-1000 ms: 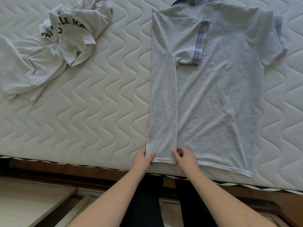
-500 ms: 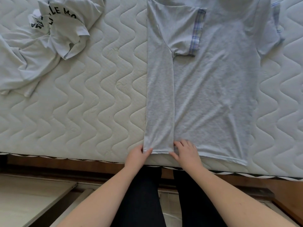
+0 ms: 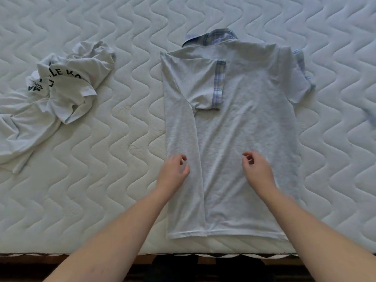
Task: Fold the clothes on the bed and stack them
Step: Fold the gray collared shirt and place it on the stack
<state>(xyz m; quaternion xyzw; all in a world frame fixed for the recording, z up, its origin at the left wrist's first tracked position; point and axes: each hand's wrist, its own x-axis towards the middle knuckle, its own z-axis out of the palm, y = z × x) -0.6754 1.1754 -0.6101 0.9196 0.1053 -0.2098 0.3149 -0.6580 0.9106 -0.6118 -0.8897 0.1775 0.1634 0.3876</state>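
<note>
A grey polo shirt [image 3: 244, 129] with plaid blue collar and sleeve trim lies face down on the mattress [image 3: 122, 180]. Its left side is folded inward, the sleeve lying across the back. The right sleeve still sticks out flat. My left hand [image 3: 173, 171] hovers over the folded left strip, fingers loosely curled, holding nothing. My right hand [image 3: 256, 169] hovers above the shirt's middle, fingers loosely curled and empty. A crumpled white T-shirt [image 3: 50, 102] with black lettering lies at the left.
The quilted white mattress fills the view. Its front edge [image 3: 101, 254] runs along the bottom, with a dark wooden bed frame [image 3: 40, 267] below it. Bare mattress lies between the two garments and to the right of the grey shirt.
Both hands have let go of the shirt's bottom hem and moved up over the shirt's lower half. The camera has tilted up, showing the collar.
</note>
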